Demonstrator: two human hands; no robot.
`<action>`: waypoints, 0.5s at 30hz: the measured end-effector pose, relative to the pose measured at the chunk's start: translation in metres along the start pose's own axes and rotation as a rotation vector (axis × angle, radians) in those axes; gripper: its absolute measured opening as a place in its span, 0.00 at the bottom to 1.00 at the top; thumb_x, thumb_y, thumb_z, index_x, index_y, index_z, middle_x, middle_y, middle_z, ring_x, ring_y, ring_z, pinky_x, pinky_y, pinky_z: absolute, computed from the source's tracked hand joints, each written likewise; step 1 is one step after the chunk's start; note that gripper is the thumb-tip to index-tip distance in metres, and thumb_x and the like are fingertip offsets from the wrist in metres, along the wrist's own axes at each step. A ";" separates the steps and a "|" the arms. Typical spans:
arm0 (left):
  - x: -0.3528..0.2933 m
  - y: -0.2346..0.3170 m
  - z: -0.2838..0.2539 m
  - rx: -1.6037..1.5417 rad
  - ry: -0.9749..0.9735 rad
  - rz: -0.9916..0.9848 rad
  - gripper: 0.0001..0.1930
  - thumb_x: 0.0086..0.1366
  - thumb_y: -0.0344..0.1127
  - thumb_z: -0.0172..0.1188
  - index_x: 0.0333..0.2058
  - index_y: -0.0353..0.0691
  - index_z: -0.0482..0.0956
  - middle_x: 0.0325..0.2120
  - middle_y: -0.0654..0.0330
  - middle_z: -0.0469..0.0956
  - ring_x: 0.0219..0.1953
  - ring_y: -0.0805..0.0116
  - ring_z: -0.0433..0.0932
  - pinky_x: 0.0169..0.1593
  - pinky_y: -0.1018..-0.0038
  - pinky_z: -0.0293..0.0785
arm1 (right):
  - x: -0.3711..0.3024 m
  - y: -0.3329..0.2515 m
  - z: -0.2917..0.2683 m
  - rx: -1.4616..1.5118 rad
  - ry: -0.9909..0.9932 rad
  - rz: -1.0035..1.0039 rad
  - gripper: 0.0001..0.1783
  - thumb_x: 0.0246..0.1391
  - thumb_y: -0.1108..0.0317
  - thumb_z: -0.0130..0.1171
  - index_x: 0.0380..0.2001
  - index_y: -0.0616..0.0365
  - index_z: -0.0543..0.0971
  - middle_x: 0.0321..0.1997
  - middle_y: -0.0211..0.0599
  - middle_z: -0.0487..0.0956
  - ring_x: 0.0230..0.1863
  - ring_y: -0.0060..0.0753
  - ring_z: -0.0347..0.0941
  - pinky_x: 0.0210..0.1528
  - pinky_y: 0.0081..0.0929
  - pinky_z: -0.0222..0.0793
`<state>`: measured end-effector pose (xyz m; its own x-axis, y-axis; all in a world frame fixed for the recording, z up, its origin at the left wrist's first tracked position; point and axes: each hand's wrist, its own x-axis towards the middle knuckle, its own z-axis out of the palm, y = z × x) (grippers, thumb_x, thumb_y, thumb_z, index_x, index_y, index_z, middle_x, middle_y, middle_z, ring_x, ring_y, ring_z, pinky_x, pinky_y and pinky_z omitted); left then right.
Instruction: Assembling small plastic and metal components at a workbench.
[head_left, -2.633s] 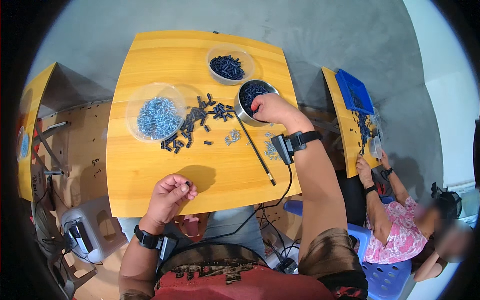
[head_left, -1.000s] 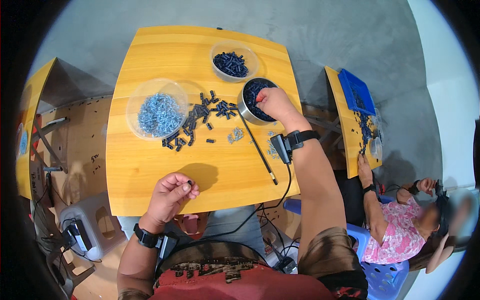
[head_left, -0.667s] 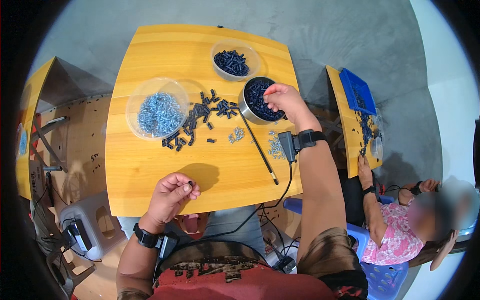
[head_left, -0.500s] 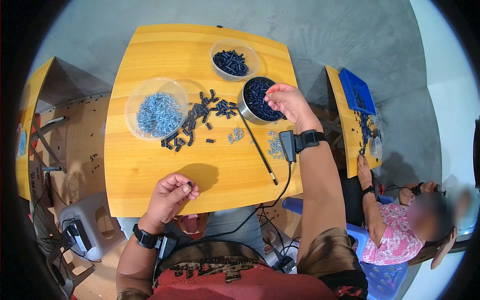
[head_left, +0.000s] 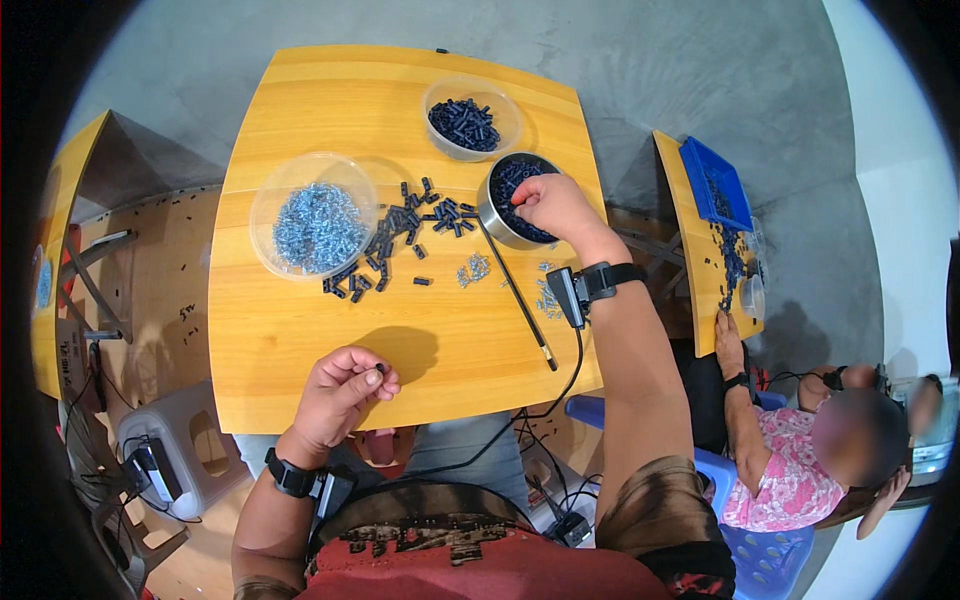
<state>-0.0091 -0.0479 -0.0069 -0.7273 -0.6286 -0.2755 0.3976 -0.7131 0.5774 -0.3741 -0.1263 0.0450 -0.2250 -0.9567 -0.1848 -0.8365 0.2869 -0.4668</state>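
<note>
Over the near edge of the table, my left hand [head_left: 345,395] pinches a small black plastic part [head_left: 379,368] between thumb and fingertips. My right hand [head_left: 558,208] reaches into a round metal bowl [head_left: 489,215] full of small dark parts [head_left: 510,178]. Its fingers are bent together, and whatever lies between them is hidden. Loose black cylindrical parts [head_left: 398,228] are spread left of the bowl. Beside them is a clear tub of silvery-blue small metal pieces [head_left: 318,230]. Two little heaps of metal pieces [head_left: 474,268] lie near a thin black rod [head_left: 520,313].
Behind the metal bowl stands a clear plastic bowl [head_left: 470,155] of black parts. A black cable [head_left: 573,375] runs from my right wrist device over the table edge. To the right, another person [head_left: 780,470] works at a table with a blue tray [head_left: 714,183].
My right hand has moved slightly left and down into the metal bowl, its fingertips now among the parts. My left hand stays in place with its black part.
</note>
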 end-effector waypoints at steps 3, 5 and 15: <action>0.000 -0.001 -0.003 -0.031 -0.038 0.011 0.03 0.62 0.26 0.54 0.35 0.36 0.73 0.31 0.56 0.77 0.35 0.69 0.76 0.40 0.76 0.73 | 0.004 0.000 0.002 -0.107 -0.012 -0.045 0.09 0.38 0.72 0.62 0.28 0.57 0.81 0.29 0.44 0.79 0.32 0.42 0.76 0.36 0.31 0.71; 0.000 0.000 -0.001 -0.008 -0.018 0.006 0.03 0.62 0.27 0.54 0.35 0.37 0.73 0.30 0.57 0.77 0.34 0.69 0.76 0.40 0.76 0.73 | 0.007 0.000 0.002 -0.159 -0.017 -0.059 0.09 0.38 0.71 0.62 0.28 0.56 0.81 0.29 0.45 0.79 0.33 0.43 0.75 0.36 0.32 0.71; 0.000 0.000 0.000 0.025 -0.012 0.004 0.03 0.62 0.28 0.55 0.34 0.38 0.72 0.30 0.57 0.76 0.33 0.70 0.76 0.40 0.75 0.73 | -0.007 0.009 -0.020 0.355 -0.067 0.075 0.06 0.41 0.76 0.63 0.25 0.59 0.75 0.21 0.27 0.74 0.24 0.21 0.70 0.27 0.17 0.66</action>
<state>-0.0086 -0.0477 -0.0072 -0.7324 -0.6274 -0.2646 0.3863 -0.7029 0.5973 -0.3902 -0.1176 0.0595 -0.2365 -0.9302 -0.2806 -0.5903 0.3670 -0.7189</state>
